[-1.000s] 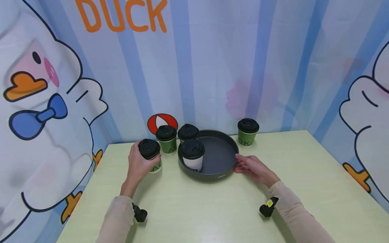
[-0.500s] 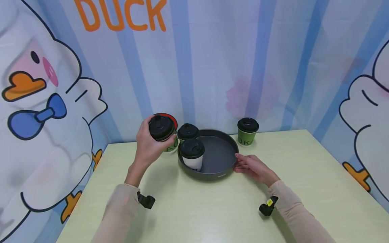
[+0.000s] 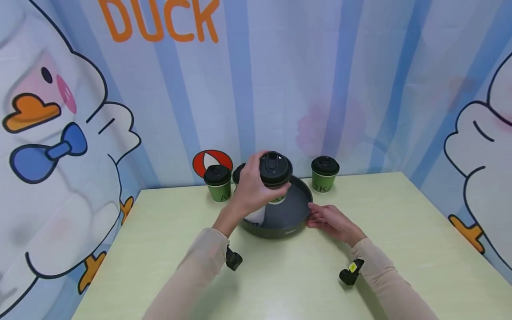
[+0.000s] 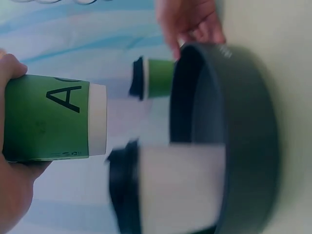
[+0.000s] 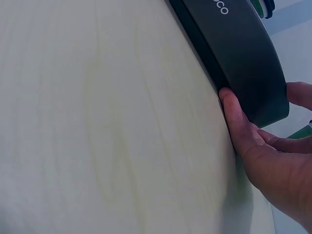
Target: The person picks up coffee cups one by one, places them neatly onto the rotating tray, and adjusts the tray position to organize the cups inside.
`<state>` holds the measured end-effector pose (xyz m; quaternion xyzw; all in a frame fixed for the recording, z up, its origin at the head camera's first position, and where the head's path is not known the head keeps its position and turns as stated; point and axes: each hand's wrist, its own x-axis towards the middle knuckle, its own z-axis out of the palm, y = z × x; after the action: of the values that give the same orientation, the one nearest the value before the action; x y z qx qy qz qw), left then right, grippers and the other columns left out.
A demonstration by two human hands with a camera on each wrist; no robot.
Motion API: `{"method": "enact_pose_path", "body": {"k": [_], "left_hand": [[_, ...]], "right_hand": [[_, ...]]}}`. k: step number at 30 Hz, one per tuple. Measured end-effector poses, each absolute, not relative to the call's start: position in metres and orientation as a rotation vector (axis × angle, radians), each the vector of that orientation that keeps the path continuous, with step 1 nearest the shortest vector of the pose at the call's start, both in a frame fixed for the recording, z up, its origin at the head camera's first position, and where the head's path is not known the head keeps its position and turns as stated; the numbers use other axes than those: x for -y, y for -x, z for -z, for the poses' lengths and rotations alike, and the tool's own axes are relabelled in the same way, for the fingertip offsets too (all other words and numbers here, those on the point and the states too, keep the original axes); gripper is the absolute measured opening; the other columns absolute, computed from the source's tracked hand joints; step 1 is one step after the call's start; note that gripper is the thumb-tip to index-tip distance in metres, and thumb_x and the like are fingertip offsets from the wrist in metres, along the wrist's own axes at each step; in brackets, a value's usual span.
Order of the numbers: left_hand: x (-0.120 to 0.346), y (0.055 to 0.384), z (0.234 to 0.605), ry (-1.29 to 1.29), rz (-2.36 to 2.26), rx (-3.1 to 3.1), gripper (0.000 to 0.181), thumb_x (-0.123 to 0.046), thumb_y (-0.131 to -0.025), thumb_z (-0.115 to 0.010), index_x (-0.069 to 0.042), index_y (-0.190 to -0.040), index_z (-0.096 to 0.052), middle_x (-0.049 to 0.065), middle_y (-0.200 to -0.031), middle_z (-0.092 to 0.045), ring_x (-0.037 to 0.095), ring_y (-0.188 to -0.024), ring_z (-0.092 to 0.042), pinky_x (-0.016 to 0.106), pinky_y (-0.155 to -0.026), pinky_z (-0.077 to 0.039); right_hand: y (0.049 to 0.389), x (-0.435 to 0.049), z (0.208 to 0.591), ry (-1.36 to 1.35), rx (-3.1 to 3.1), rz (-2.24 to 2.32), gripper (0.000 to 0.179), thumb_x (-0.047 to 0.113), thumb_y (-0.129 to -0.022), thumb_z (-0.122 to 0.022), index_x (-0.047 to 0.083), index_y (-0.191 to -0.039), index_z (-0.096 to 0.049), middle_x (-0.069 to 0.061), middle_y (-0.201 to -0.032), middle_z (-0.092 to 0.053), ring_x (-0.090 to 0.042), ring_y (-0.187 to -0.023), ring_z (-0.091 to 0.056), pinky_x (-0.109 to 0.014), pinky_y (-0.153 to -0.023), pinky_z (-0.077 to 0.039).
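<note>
Left hand (image 3: 253,187) grips a black-lidded green cup (image 4: 51,119) round its side, aloft over the dark pan (image 3: 295,206) on the desk (image 3: 300,275), and the right hand (image 3: 331,221) pinches the pan's wall. A white cup (image 4: 180,187) stands inside the pan, partly hidden behind the left hand in the head view; a low sideways swing could probably topple it, while a tug from the right hand might shift the pan
</note>
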<state>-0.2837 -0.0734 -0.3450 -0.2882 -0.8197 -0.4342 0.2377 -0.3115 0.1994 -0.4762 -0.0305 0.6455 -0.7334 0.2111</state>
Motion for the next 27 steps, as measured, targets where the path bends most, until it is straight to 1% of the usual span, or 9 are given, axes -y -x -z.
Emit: {"method": "enact_pose_path", "body": {"k": [4, 8, 13, 15, 20, 23, 27], "left_hand": [[0.053, 0.287, 0.360, 0.802, 1.150, 2.321, 0.088, -0.034, -0.081, -0.088, -0.005, -0.150, -0.040, 0.015, -0.137, -0.051, 0.032, -0.120, -0.056, 0.053, -0.101, -0.052], [0.041, 0.289, 0.377, 0.788, 1.057, 2.386, 0.090, -0.040, -0.084, -0.086, -0.003, -0.150, -0.038, 0.017, -0.141, -0.049, 0.033, -0.120, -0.059, 0.049, -0.100, -0.055], [0.035, 0.289, 0.396, 0.772, 0.893, 2.407, 0.091, -0.045, -0.086, -0.083, 0.000, -0.150, -0.036, 0.020, -0.143, -0.047, 0.037, -0.113, -0.065, 0.045, -0.094, -0.060], [0.033, 0.289, 0.402, 0.775, 0.789, 2.399, 0.091, -0.047, -0.086, -0.082, 0.000, -0.151, -0.037, 0.020, -0.142, -0.048, 0.036, -0.114, -0.065, 0.044, -0.095, -0.059], [0.029, 0.288, 0.413, 0.773, 0.566, 2.365, 0.092, -0.053, -0.086, -0.079, 0.001, -0.150, -0.042, 0.020, -0.140, -0.054, 0.033, -0.124, -0.059, 0.042, -0.100, -0.056], [0.026, 0.287, 0.417, 0.766, 0.470, 2.351, 0.091, -0.057, -0.085, -0.078, 0.003, -0.146, -0.045, 0.021, -0.137, -0.057, 0.032, -0.123, -0.059, 0.040, -0.097, -0.058], [0.024, 0.288, 0.424, 0.759, 0.328, 2.329, 0.091, -0.060, -0.085, -0.077, 0.005, -0.142, -0.047, 0.021, -0.131, -0.061, 0.032, -0.118, -0.062, 0.036, -0.090, -0.061]], "right_hand": [[0.312, -0.198, 0.478, 0.077, -1.809, 2.019, 0.041, 0.027, -0.110, -0.054, -0.013, -0.116, -0.058, -0.011, -0.092, -0.070, -0.016, -0.083, -0.072, -0.030, -0.085, -0.062], [0.312, -0.198, 0.480, 0.058, -1.820, 2.012, 0.042, 0.028, -0.110, -0.053, -0.013, -0.118, -0.058, -0.011, -0.093, -0.071, -0.015, -0.084, -0.072, -0.029, -0.084, -0.061], [0.312, -0.199, 0.479, 0.066, -1.835, 2.010, 0.043, 0.027, -0.110, -0.052, -0.014, -0.120, -0.057, -0.011, -0.094, -0.071, -0.015, -0.084, -0.072, -0.029, -0.084, -0.061], [0.311, -0.199, 0.478, 0.069, -1.839, 2.012, 0.043, 0.027, -0.110, -0.053, -0.014, -0.120, -0.058, -0.011, -0.093, -0.071, -0.015, -0.084, -0.072, -0.029, -0.084, -0.061], [0.312, -0.200, 0.478, 0.082, -1.835, 2.020, 0.042, 0.028, -0.110, -0.054, -0.012, -0.118, -0.060, -0.011, -0.094, -0.070, -0.015, -0.083, -0.072, -0.029, -0.083, -0.062], [0.312, -0.201, 0.478, 0.096, -1.829, 2.021, 0.042, 0.028, -0.110, -0.053, -0.013, -0.118, -0.059, -0.012, -0.094, -0.070, -0.015, -0.083, -0.072, -0.028, -0.082, -0.062], [0.312, -0.201, 0.478, 0.111, -1.832, 2.020, 0.043, 0.026, -0.110, -0.052, -0.015, -0.120, -0.058, -0.012, -0.094, -0.071, -0.014, -0.083, -0.072, -0.028, -0.082, -0.062]]}}
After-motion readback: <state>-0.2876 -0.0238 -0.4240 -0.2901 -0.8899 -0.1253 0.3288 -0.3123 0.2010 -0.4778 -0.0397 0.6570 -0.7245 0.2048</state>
